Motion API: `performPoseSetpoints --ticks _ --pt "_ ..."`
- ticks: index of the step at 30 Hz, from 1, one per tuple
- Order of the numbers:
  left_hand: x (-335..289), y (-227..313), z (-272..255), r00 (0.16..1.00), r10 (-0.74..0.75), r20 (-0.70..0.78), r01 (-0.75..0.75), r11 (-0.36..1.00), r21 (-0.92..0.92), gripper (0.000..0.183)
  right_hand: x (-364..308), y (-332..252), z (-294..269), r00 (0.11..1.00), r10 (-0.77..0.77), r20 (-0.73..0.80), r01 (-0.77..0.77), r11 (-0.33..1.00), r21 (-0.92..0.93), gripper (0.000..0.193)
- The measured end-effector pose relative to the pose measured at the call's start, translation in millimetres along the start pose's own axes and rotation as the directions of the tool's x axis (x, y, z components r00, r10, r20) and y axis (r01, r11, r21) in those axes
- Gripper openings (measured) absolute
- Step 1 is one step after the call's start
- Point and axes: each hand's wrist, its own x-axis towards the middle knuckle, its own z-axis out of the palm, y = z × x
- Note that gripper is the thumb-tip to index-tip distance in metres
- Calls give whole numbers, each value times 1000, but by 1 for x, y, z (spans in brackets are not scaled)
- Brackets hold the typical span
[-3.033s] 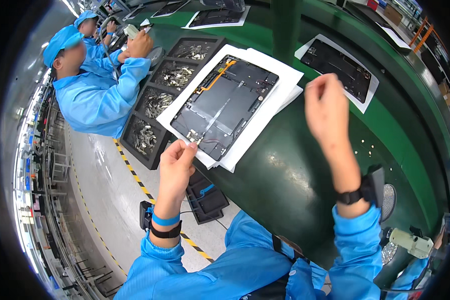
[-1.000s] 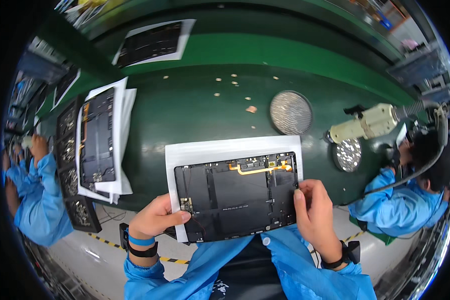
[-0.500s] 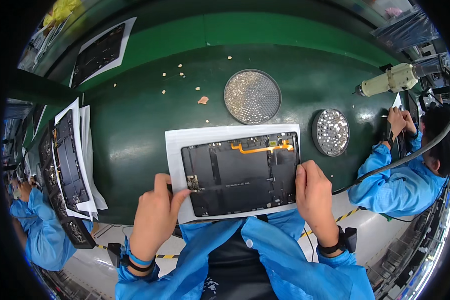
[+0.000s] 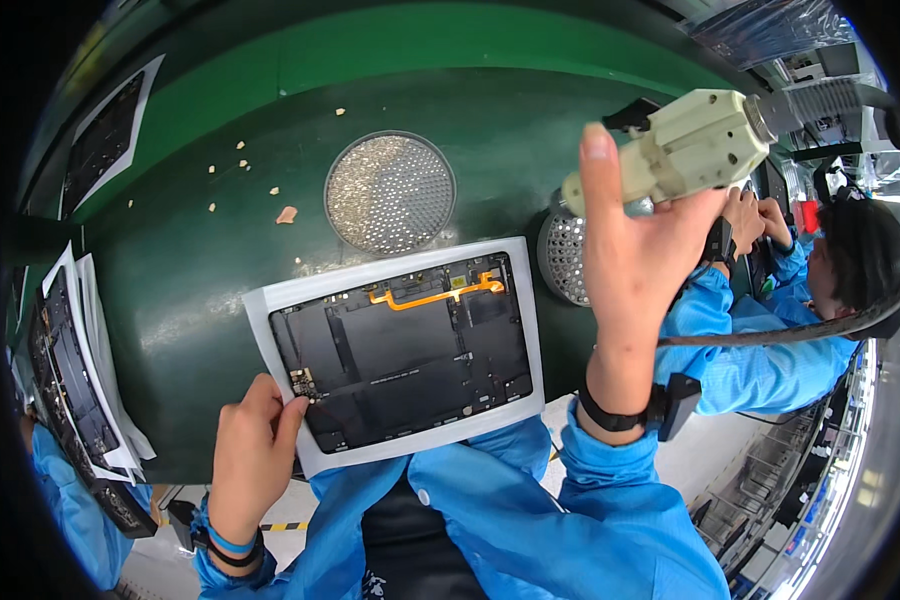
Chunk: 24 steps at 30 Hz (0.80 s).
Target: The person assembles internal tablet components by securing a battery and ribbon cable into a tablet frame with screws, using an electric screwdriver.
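A black opened tablet (image 4: 400, 350) with an orange flex cable (image 4: 435, 297) lies on a white sheet (image 4: 535, 375) at the table's near edge. My left hand (image 4: 253, 450) is closed at the tablet's left edge, its thumb by a small metal part there. At the upper right, my right hand (image 4: 635, 250) is round a cream electric screwdriver (image 4: 695, 145), thumb across its front and fingers partly hidden behind it. The screwdriver's tip is hidden. Below the tool stands a round dish of screws (image 4: 562, 258), partly covered by my hand.
A larger round dish (image 4: 390, 190) of small screws sits beyond the tablet. Beige scraps (image 4: 286, 215) lie to its left. More tablet parts on sheets (image 4: 75, 360) stack at the left. A co-worker (image 4: 750, 330) sits at the right, near the screwdriver's cable (image 4: 770, 338).
My right hand has left the tablet's right edge and risen to the screwdriver, which now appears nearer and larger. The view has shifted right. My left hand stays at the tablet's left edge.
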Motion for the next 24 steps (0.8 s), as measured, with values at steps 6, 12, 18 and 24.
performPoseSetpoints --ticks 6,12,18,24 --pt "16 36 -5 911 157 -382 -69 969 235 10 -19 -5 3 994 40 -101 15 870 493 36" --pt "88 45 20 747 607 -273 -562 795 230 25 -27 21 -12 995 2 -104 78 645 760 48" --pt "97 26 18 780 606 -156 -585 794 163 30 -27 45 -2 977 -214 1 142 652 745 49" --pt "100 16 23 765 624 -158 -616 781 102 33 -29 56 5 981 -192 -33 157 677 719 59"
